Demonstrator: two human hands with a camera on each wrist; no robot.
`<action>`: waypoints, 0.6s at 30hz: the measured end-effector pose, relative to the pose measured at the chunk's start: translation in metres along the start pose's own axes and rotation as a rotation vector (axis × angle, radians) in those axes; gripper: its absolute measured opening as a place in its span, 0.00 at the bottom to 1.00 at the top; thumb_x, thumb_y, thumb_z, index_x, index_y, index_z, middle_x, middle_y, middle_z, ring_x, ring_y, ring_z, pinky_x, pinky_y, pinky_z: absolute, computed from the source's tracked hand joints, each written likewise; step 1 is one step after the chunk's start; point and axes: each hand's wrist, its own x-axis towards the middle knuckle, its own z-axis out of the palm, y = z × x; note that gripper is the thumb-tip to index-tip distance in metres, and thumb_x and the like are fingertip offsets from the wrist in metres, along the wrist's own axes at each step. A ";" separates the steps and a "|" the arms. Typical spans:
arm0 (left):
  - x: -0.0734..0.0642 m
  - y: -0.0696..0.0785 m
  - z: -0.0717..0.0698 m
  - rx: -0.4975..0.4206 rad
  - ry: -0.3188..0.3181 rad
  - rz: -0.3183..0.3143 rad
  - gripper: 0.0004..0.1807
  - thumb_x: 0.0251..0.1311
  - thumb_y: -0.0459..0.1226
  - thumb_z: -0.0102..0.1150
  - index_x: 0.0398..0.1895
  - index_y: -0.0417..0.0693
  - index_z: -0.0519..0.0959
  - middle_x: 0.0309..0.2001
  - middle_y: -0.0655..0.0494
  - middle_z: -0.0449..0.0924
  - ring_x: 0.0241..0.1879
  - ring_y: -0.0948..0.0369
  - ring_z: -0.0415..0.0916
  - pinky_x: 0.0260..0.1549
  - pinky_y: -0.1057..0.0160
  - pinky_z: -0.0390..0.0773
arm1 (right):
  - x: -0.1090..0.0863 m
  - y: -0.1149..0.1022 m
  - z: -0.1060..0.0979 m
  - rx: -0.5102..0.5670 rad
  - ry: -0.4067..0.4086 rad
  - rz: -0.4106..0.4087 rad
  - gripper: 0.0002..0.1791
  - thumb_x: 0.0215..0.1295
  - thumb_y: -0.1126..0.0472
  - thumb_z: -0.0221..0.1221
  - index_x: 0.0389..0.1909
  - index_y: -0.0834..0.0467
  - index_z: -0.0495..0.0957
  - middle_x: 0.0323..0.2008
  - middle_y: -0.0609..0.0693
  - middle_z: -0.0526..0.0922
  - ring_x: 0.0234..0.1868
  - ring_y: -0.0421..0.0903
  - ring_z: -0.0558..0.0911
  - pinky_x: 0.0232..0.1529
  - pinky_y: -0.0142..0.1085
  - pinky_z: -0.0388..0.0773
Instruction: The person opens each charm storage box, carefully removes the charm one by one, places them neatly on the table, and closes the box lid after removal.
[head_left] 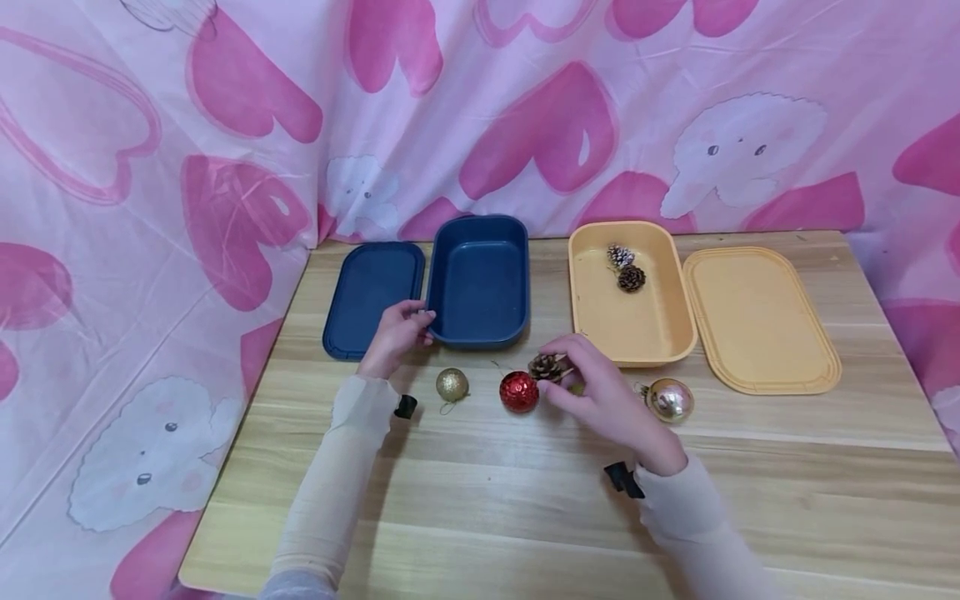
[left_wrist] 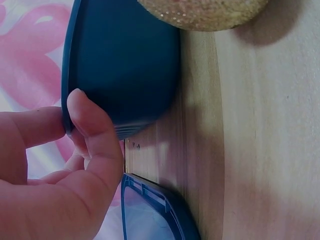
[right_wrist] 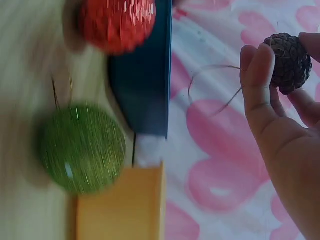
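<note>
My left hand (head_left: 399, 333) pinches the near left corner of the dark blue box (head_left: 480, 287), thumb and fingers on its rim. Between the fingers of my right hand (head_left: 600, 396) is a brown pine cone (right_wrist: 288, 63) with a wire loop, held above the table. Below and left of that cone lies a red bauble (head_left: 519, 392). A green bauble (right_wrist: 82, 148) shows in the right wrist view; in the head view the right hand mostly hides it. In the yellow box (head_left: 630, 333) lie two pine cones (head_left: 632, 278), one of them white-tipped.
A gold glitter bauble (head_left: 452, 385) lies in front of the blue box. Right of my right hand is a shiny gold bauble (head_left: 670, 401). The blue lid (head_left: 375, 300) lies left of its box, the yellow lid (head_left: 763, 321) right of the other. A pink curtain (head_left: 540, 125) hangs behind the table.
</note>
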 end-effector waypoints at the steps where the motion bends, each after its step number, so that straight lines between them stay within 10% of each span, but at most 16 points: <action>1: 0.000 0.000 0.000 -0.001 -0.001 -0.001 0.25 0.69 0.33 0.51 0.67 0.36 0.63 0.55 0.38 0.72 0.23 0.66 0.73 0.26 0.72 0.78 | -0.001 -0.001 0.004 0.018 -0.007 0.002 0.19 0.61 0.64 0.63 0.54 0.55 0.75 0.50 0.48 0.77 0.45 0.41 0.76 0.43 0.33 0.79; 12: 0.000 0.001 -0.001 0.007 0.000 -0.004 0.25 0.69 0.34 0.52 0.67 0.37 0.64 0.53 0.40 0.72 0.23 0.66 0.73 0.26 0.73 0.79 | -0.007 -0.011 0.036 0.377 -0.092 0.086 0.20 0.62 0.67 0.62 0.56 0.63 0.73 0.55 0.58 0.74 0.53 0.46 0.78 0.51 0.32 0.81; 18: 0.000 0.000 -0.001 0.003 0.001 -0.004 0.24 0.69 0.34 0.52 0.66 0.36 0.64 0.53 0.41 0.72 0.24 0.66 0.73 0.26 0.72 0.79 | -0.011 -0.013 0.047 0.391 -0.103 0.119 0.25 0.54 0.71 0.67 0.54 0.58 0.75 0.53 0.55 0.75 0.51 0.44 0.79 0.52 0.32 0.80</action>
